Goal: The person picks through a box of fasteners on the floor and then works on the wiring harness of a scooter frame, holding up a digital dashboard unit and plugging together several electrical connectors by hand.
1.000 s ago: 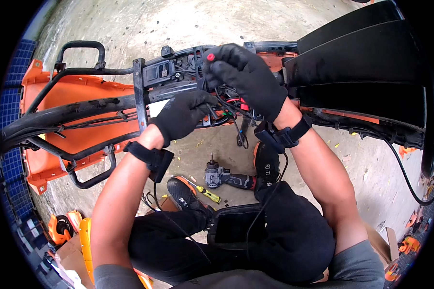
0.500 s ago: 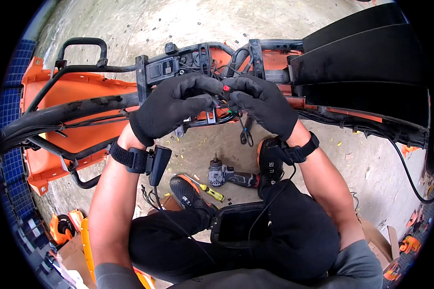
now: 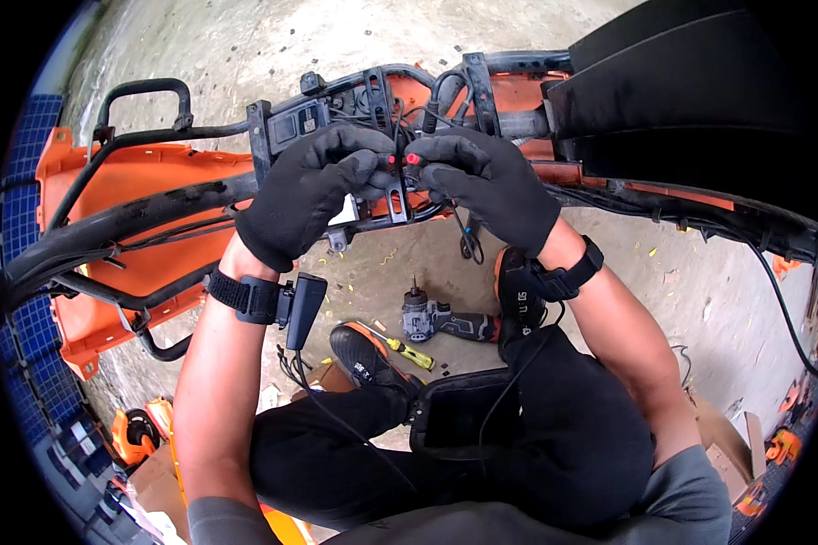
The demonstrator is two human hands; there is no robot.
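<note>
Both my hands wear black gloves and are held close together over the wiring in the middle of a black tube frame (image 3: 216, 189). My left hand (image 3: 323, 191) pinches a small red-tipped wire connector (image 3: 392, 159) between thumb and fingers. Just across a narrow gap, my right hand (image 3: 491, 186) grips another red-tipped wire connector (image 3: 413, 159), its red end facing the left hand. The fingers hide most of both connectors and whatever wires run into them. Below the right hand, a loop of black cable with a blue part (image 3: 469, 242) hangs down.
Orange body panels (image 3: 146, 177) lie under the frame, and a black fender-like cover (image 3: 672, 109) juts out at right. On the concrete floor are a power drill (image 3: 445, 322), a yellow-handled screwdriver (image 3: 411, 354) and a black open tray (image 3: 468, 409) between my legs.
My two hands have drawn slightly apart. Two red tips now show separately with a gap between them, where only one was visible before.
</note>
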